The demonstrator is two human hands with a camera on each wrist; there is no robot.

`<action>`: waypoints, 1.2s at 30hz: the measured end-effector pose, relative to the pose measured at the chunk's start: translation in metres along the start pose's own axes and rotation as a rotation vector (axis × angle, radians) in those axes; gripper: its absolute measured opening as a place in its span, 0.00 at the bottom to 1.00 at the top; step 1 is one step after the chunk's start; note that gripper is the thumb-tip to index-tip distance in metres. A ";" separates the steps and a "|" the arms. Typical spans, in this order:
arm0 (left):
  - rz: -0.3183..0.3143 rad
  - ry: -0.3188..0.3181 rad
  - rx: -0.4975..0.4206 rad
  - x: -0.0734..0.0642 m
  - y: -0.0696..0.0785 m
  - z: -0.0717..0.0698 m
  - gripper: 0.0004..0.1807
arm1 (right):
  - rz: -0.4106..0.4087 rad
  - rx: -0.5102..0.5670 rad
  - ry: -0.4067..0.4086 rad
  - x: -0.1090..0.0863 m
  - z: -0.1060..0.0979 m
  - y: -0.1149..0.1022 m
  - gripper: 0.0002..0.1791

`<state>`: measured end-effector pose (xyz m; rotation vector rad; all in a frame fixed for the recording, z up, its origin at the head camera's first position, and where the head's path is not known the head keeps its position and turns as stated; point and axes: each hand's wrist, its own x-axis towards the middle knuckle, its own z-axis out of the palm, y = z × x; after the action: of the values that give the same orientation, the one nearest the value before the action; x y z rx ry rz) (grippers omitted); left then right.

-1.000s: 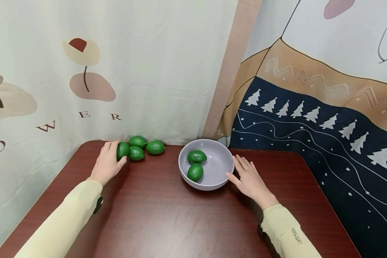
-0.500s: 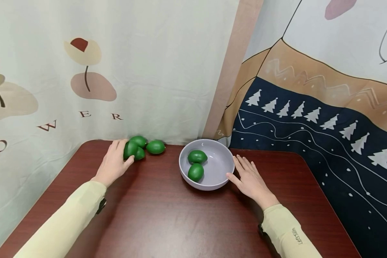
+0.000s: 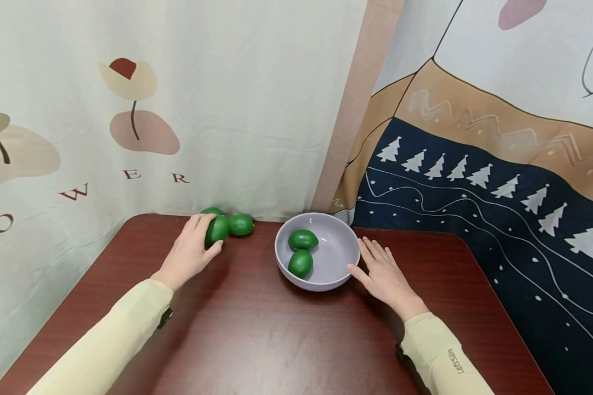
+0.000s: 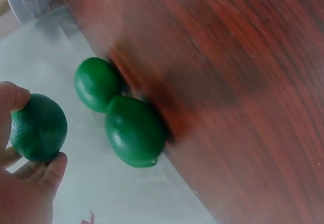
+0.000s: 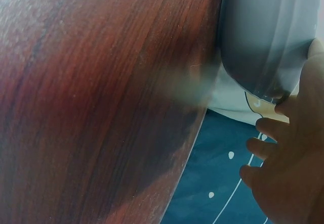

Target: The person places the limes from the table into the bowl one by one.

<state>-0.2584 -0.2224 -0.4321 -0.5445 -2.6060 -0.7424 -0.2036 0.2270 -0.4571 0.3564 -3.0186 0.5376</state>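
Note:
My left hand pinches a green lime between thumb and fingers, above the back left of the table. Close beside it, two more limes show in the left wrist view: a smaller-looking one and a nearer one, touching each other. In the head view, the held lime partly covers the lime behind it; another lime lies to its right. A pale purple bowl holds two limes. My right hand rests with extended fingers against the bowl's right side.
The dark red-brown wooden table ends at the back against a pale printed curtain. A navy cloth with white trees hangs along the right side.
My left hand has moved right with its lime, over the group of limes, hiding the front one in the head view. The right hand and bowl stay put.

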 end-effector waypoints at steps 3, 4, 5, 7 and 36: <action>0.015 -0.002 -0.015 0.001 0.008 0.000 0.30 | -0.001 0.004 0.002 0.000 0.000 0.000 0.45; 0.022 0.000 -0.017 0.001 0.010 0.000 0.29 | -0.002 0.005 0.003 0.000 0.000 0.000 0.45; 0.029 -0.001 -0.022 0.001 0.013 0.000 0.29 | -0.002 0.006 0.003 0.000 0.000 -0.001 0.44; 0.041 -0.001 -0.030 0.002 0.018 0.001 0.28 | -0.001 0.007 0.002 0.000 0.000 -0.001 0.44; 0.151 0.002 -0.106 0.008 0.059 0.022 0.32 | 0.010 0.006 -0.009 0.000 0.000 -0.001 0.44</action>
<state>-0.2434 -0.1615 -0.4212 -0.7614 -2.5005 -0.8334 -0.2036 0.2262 -0.4564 0.3450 -3.0297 0.5481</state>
